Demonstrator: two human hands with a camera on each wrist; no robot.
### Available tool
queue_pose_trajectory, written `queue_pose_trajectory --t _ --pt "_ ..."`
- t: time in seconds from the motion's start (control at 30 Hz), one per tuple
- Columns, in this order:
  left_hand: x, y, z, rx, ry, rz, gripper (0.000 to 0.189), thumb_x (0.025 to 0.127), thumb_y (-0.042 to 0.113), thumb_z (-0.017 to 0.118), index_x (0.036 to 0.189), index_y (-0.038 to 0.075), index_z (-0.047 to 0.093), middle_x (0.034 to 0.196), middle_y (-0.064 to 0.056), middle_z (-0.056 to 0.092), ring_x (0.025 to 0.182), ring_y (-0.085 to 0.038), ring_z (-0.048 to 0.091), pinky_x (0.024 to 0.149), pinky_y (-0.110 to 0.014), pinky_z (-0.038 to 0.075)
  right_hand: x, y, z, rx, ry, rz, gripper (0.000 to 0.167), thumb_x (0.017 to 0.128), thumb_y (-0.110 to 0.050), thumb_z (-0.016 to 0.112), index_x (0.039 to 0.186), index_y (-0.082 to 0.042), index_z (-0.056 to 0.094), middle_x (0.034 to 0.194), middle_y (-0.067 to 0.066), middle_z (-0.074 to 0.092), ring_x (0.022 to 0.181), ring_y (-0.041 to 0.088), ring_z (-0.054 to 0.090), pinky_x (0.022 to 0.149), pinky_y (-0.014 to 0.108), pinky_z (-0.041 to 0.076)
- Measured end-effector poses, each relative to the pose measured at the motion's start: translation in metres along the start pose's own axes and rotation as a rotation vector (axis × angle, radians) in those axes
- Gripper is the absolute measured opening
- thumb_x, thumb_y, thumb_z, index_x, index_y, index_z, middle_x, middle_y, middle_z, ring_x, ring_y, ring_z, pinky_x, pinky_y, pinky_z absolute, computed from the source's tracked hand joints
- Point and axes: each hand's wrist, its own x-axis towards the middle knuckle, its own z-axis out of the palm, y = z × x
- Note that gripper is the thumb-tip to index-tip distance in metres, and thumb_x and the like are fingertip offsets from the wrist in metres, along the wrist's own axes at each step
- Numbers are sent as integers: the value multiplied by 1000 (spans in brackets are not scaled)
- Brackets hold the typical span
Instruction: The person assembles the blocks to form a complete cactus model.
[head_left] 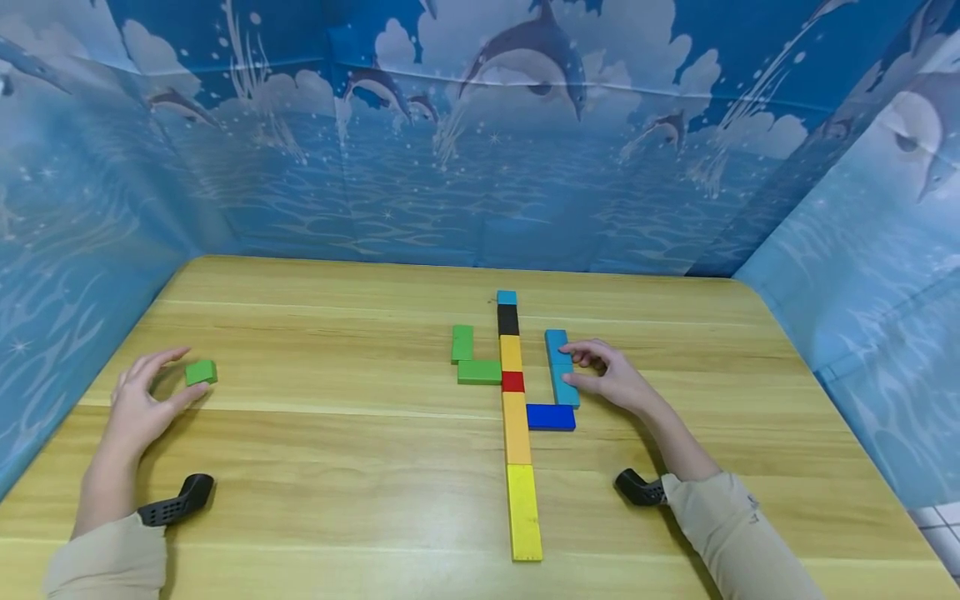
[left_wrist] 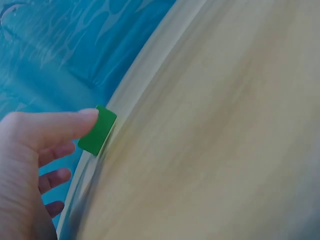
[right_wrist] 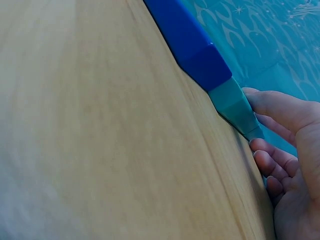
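At the table's left, my left hand point(head_left: 146, 400) curves around a green block point(head_left: 201, 372), thumb at its near side and index fingertip just above its far corner. In the left wrist view the thumb overlaps this green block point(left_wrist: 99, 131); the index finger is mostly hidden. Over on the right, my right hand point(head_left: 611, 375) has its index and thumb tips against the right side of two light blue blocks point(head_left: 557, 348) lying end to end. The right wrist view shows the thumb beside a light blue block point(right_wrist: 236, 107), which meets a dark blue block point(right_wrist: 207, 62).
A straight line of blocks runs away from me, from a long yellow block point(head_left: 524, 512) past a red block point(head_left: 513, 382) to a black block point(head_left: 507, 320) and a small blue one. Two green blocks point(head_left: 478, 372) branch left. A patterned blue curtain point(head_left: 480, 208) surrounds the table.
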Motion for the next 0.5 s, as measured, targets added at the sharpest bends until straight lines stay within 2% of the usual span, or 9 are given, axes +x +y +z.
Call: queue_pose_trajectory --t 0.17,0.3,0.37,0.5 --pt "-1 -6 -1 40 -33 3 63 87 26 62 137 -1 35 132 -31 33 123 -55 17 95 -68 1 3 14 0 -3 5 -27 41 84 -8 65 122 2 54 101 18 50 90 29 42 72 27 35" --pt "-1 -10 -1 60 -25 30 58 88 23 61 134 -3 38 120 -22 42 119 -53 24 92 -66 7 8 32 1 -5 10 -40 41 84 -13 66 122 -3 55 101 13 51 90 25 43 73 27 36" --pt "-2 -10 -1 66 -22 35 54 88 23 60 131 -5 41 118 -22 42 115 -53 25 89 -65 9 8 36 1 -3 10 -48 41 84 -16 67 122 -5 56 101 12 51 90 25 43 73 27 37" --pt "-2 -10 0 78 -23 41 48 90 22 58 125 -8 45 120 -29 40 111 -54 26 85 -63 10 9 39 0 13 12 -50 41 84 -17 67 121 -6 56 100 12 51 89 25 42 73 27 37"
